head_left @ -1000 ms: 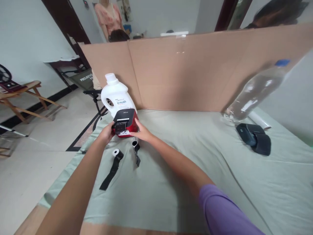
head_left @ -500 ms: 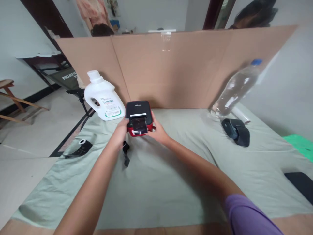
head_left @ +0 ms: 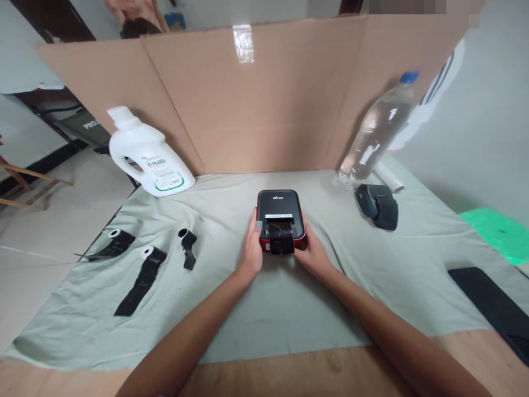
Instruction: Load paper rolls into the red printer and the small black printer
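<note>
A: Location of the printer [head_left: 279, 207]?
B: Centre of the frame, top face up, over the cloth [head_left: 268, 309]. Whether its base touches the cloth cannot be told.
A: State of the hands?
B: Both engaged. The left hand [head_left: 251, 251] grasps the printer's left side; the right hand [head_left: 314, 251] grasps its right side, near the front corner.
A: Handling?
B: In my judgement a stiff shell, moderate in weight, easily managed by two hands. The smooth casing may slip a little if held loosely.
A: Weak points?
B: The black strip [head_left: 281, 241] hanging over the front; it looks thin and likely to crease or tear. The opposite side walls seem the sound place to hold, with fingers kept off the strip.
A: Surroundings?
B: Three black rolls [head_left: 157, 255] at left, the jug [head_left: 149, 154] at upper left, the bottle [head_left: 376, 132] at upper right. All stand or lie apart from the printer.
</note>
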Available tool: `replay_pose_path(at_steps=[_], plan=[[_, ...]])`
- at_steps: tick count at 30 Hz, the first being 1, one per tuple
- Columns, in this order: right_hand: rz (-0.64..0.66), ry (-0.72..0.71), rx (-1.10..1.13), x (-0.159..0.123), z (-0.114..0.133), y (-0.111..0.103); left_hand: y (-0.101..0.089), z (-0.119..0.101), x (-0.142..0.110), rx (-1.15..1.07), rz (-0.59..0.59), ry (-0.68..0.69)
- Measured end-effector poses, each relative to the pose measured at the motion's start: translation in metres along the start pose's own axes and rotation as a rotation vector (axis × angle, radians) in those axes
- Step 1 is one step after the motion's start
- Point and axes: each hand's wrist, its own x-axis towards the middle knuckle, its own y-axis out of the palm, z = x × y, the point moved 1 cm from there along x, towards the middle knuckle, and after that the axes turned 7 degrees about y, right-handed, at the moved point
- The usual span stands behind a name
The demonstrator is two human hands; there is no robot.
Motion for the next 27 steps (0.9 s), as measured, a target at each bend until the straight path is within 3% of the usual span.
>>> replay_pose_path(at_steps=[3,9,16,20,27], plan=[[0.002,0.0,0.012,0.003,0.002,0.001,0.0,-0.001,0.001,-0.09,-0.007,0.024],[0.003,-0.021,-0.036,0.002,0.005,0.002,-0.002,0.004,-0.001,-0.054,-0.042,-0.013],[-0.029,-0.012,-0.109,-0.001,0.003,0.006,-0.009,-0.008,-0.002,-0.005,-0.034,-0.017],[-0.031,0.002,-0.136,-0.003,0.003,0.006,-0.017,-0.012,0.003,0.045,-0.091,-0.065],[-0.032,0.049,-0.152,-0.005,0.003,0.005,-0.024,-0.008,0.015,-0.01,-0.038,-0.158]])
